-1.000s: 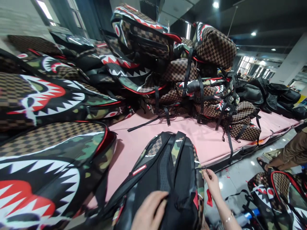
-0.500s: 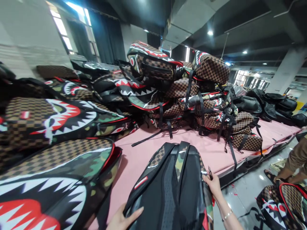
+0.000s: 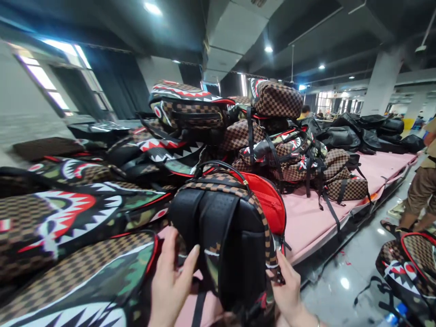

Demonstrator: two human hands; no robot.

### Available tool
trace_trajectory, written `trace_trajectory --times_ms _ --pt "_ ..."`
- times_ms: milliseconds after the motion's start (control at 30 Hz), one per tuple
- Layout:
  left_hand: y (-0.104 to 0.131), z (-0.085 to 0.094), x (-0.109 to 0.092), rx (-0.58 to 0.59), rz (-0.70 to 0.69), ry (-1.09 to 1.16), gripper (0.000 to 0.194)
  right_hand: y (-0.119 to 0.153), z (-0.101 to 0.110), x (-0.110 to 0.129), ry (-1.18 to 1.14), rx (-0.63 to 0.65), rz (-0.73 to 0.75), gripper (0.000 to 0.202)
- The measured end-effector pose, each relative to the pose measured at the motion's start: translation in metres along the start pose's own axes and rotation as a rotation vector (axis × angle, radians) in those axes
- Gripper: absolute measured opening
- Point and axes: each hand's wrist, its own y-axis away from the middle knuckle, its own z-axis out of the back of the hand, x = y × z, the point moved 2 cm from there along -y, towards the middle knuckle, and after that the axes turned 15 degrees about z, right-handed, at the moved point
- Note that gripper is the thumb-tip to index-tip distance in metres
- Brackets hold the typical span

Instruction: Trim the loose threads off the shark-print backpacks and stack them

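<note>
a long pink-topped desk [image 3: 309, 218] runs from the near middle off to the right. on it stands a big heap of checkered bags [image 3: 235, 131], several with shark-mouth prints, straps hanging down. farther along lie dark, black bags [image 3: 344, 136]. at the right edge a person [image 3: 420, 195] in brown shorts and sandals stands on the floor. a large shark-print bag [image 3: 98, 263] fills the near left. just right of it, in front of the heap, the backpack [image 3: 247, 245] is upright at the near part of the desk, its black back and straps towards the viewer. its top gapes, showing red lining [image 3: 269, 200]. the left hand [image 3: 173, 277] is by the backpack's left side, its grip loose, thumb and fingers apart; whether it touches is unclear. the right hand [image 3: 288, 286] has its grip pinched on the right edge. at those fingers is a small dark item [image 3: 279, 276], too blurred to name.
</note>
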Motion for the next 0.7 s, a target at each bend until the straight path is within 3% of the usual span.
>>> trace_trajectory --times_ms 100,133,167,300,500,600,700 --pt "0.031 0.008 -0.043 -0.249 -0.168 -0.039 0.045 0.004 -0.007 0.015 -0.045 0.067 -0.009 0.059" --pt "0.042 0.007 -0.051 -0.257 -0.182 -0.024 0.036 0.001 -0.006 0.018 -0.057 0.077 -0.009 0.059" --pt "0.052 0.003 -0.057 -0.210 -0.154 0.009 0.029 -0.002 -0.005 0.022 -0.068 0.083 -0.009 0.058" --pt "0.074 -0.025 -0.067 0.163 0.007 0.027 0.023 -0.007 0.005 0.029 -0.124 0.091 -0.025 0.057" --pt "0.073 -0.050 -0.084 0.167 -0.097 -0.131 0.021 -0.002 0.013 0.030 -0.238 0.135 -0.056 0.055" --pt "0.070 -0.047 -0.080 0.256 0.008 0.003 0.018 -0.009 0.018 0.025 -0.289 0.164 -0.130 0.049" --pt "0.066 -0.039 -0.075 0.325 0.158 0.172 0.018 -0.027 0.029 0.019 -0.330 0.186 -0.279 0.030"
